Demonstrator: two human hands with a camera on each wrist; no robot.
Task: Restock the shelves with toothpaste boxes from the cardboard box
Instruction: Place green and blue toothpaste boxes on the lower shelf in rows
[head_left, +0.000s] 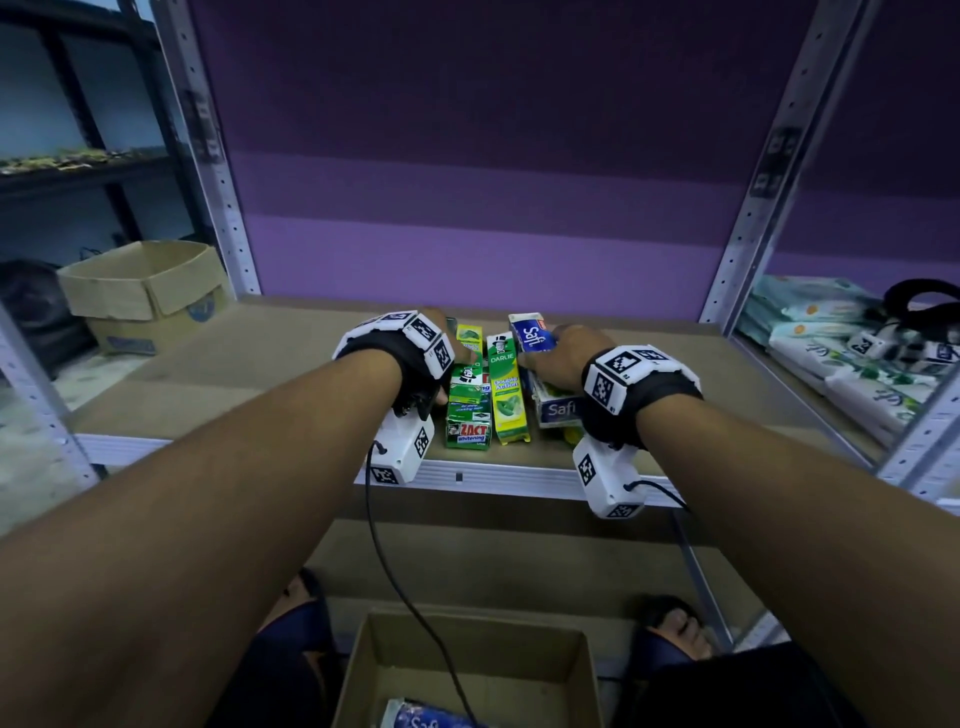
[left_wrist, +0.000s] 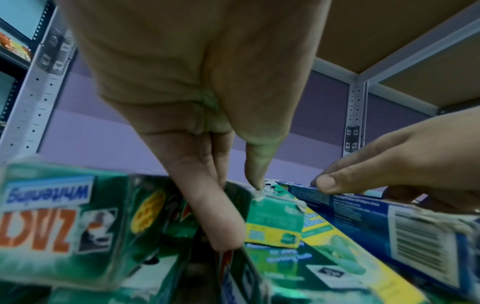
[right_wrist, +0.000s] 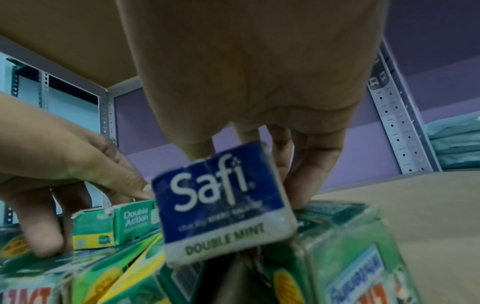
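Several toothpaste boxes lie side by side near the front of the brown shelf (head_left: 260, 374): a green Zact box (head_left: 467, 434), a green-yellow Darlie box (head_left: 508, 395) and a blue Safi box (head_left: 535, 332). My right hand (head_left: 550, 356) grips the Safi box (right_wrist: 226, 205) between thumb and fingers; it rests tilted on green boxes. My left hand (head_left: 462, 364) reaches down with straight fingers (left_wrist: 221, 226) between the Zact box (left_wrist: 59, 222) and a small green box (left_wrist: 275, 222), the thumb tip on that box's top corner. The cardboard box (head_left: 358, 670) stands on the floor below with another Safi box (head_left: 415, 719) inside.
A second, open cardboard box (head_left: 140, 291) sits at the shelf's far left. Packs of wipes (head_left: 831, 358) and a black strap (head_left: 924, 301) fill the neighbouring shelf on the right. Metal uprights (head_left: 769, 182) frame the bay, and another shelf board is overhead. My feet flank the floor carton.
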